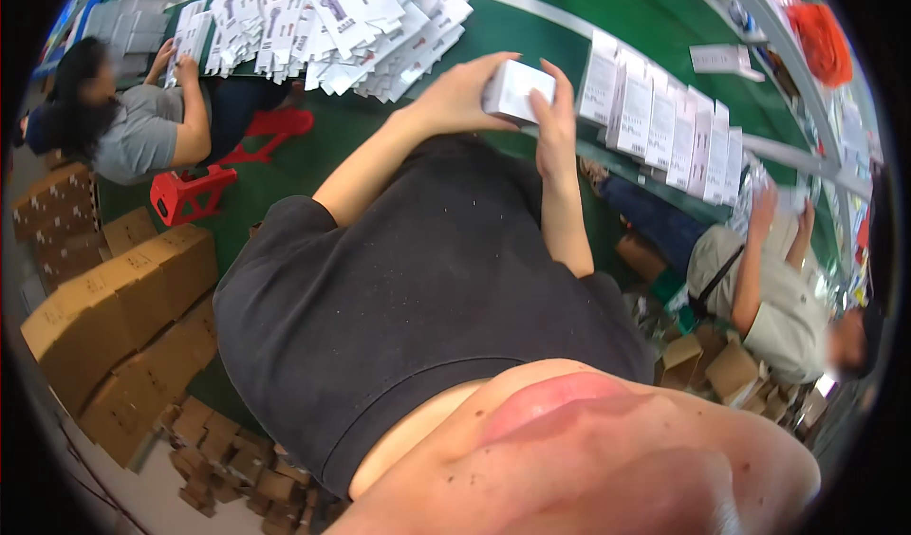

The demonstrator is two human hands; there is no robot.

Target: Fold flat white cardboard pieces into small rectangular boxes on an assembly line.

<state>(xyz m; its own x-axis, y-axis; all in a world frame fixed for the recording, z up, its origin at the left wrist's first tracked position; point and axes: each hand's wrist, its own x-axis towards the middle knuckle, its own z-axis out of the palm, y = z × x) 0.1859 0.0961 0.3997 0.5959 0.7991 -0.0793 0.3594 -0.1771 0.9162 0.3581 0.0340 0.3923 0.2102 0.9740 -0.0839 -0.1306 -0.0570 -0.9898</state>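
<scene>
A small white carton (517, 89) is held up between my two hands at the near edge of the green table. My left hand (462, 94) grips its left side, the fingers reaching round the back. My right hand (557, 122) closes on its right side, with the thumb against the face turned toward me. Just right of my hands stands a row of upright white cartons (660, 122) with printed panels. Beyond my left hand lies a large heap of flat white printed cartons (342, 23), overlapping one another.
A co-worker (142, 118) at the left handles flat cartons near a red stool (195, 193). Another person (759, 279) works at the right end. A single white box (721, 59) lies farther back on the table. Brown cardboard boxes (123, 298) are stacked behind on the left.
</scene>
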